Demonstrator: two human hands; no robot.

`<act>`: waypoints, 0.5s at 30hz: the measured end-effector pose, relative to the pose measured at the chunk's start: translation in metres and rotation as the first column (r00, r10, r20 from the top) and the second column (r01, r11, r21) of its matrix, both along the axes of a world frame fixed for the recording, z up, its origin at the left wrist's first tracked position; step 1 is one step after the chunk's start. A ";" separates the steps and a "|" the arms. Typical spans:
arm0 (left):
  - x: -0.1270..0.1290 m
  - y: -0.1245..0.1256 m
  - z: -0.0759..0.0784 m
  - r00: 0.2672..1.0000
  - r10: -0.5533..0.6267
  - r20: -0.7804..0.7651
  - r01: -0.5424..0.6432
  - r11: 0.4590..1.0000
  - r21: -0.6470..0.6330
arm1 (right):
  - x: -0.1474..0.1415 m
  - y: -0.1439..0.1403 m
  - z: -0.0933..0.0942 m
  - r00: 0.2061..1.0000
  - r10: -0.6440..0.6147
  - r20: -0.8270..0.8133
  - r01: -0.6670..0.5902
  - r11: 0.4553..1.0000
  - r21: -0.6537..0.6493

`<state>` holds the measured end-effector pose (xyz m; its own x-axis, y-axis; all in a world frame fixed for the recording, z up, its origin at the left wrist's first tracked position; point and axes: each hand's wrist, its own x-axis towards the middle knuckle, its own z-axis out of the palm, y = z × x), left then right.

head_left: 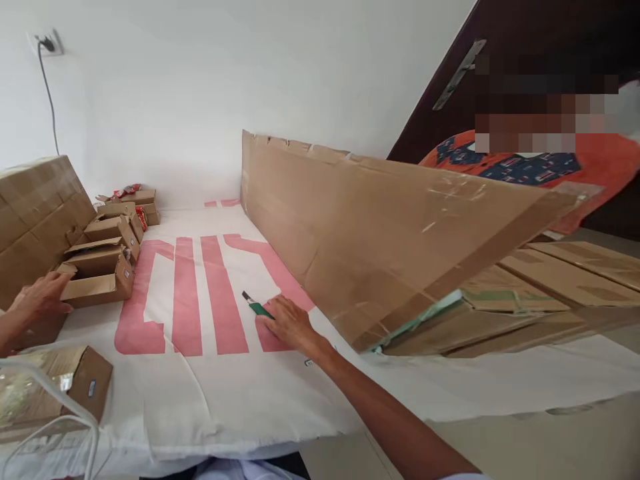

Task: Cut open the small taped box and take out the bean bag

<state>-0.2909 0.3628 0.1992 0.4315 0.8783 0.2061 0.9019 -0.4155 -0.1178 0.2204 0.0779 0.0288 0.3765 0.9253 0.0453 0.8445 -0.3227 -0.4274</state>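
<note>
My right hand (290, 321) rests over the white cloth with red printing (187, 293), its fingers wrapped round a green box cutter (260, 309). The cutter's dark tip points up and to the left. At the left, my left hand (44, 300) reaches to the near corner of an open small cardboard box (95, 288). Its fingers touch or lie beside that box; whether they grip it I cannot tell. More small open boxes (113, 230) stand in a row behind it, some with red items in them.
A large cardboard panel (370, 233) stands tilted along the right side. Larger cartons (575, 273) lie beyond it, near a person in orange clothing (607, 167). A taped box (93, 383) and a white curved tube (60, 393) are at the near left. A bigger carton (37, 213) stands behind.
</note>
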 end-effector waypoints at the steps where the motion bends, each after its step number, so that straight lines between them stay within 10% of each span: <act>1: 0.002 -0.013 0.006 0.998 0.009 -0.066 -0.011 1.000 -0.025 | -0.007 -0.005 -0.012 1.000 -0.012 0.025 0.014 0.998 -0.061; 8: 0.012 -0.125 0.028 0.986 -0.132 0.104 0.132 0.991 0.005 | -0.029 -0.005 -0.046 0.991 -0.137 0.005 0.137 0.990 0.024; 15: 0.000 -0.215 -0.004 0.881 -0.126 0.456 0.000 0.964 0.267 | -0.030 0.020 -0.044 0.972 -0.234 -0.035 0.236 0.962 0.133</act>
